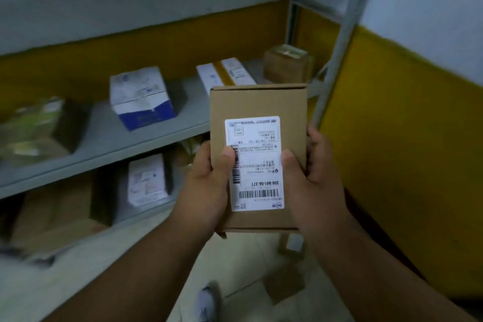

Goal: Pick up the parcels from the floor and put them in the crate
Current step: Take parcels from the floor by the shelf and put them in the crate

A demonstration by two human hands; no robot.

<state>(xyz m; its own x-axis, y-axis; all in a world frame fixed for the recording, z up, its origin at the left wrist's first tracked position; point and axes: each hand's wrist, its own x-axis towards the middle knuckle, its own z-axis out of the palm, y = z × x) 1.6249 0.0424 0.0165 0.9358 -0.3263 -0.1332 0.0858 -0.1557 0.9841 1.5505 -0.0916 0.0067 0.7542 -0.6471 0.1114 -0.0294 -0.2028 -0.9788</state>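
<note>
1. Task item: flat brown cardboard parcel with a white printed shipping label, held up in front of the grey metal shelving unit, label facing the camera and upside down.
2. Left hand grips the parcel's left edge, thumb across the label's side barcode. Right hand grips the right edge, thumb on the label. The other fingers of both hands are behind the parcel; can't tell how they lie.
3. Risk: both grips sit on the lower half, so the top half overhangs. A quick swing could tip the parcel out of the thumbs.
4. Risk: more brown cardboard pieces lie on the pale floor below the parcel, near a grey shoe. Trip or crush hazard while eyes are on the label.
5. Risk: the shelving unit holds similar boxes, e.g. a white-and-blue carton left of the parcel. It'd be easy to shelve the parcel instead of crating it.
6. Crate isn't in view; its direction is unknown.
7. Left side of the shelving unit is motion-blurred, contents unreadable. Small label print isn't legible; only "356-B01-06-377" reads.
8. Parcel hides the floor and lower shelf directly behind it.
</note>
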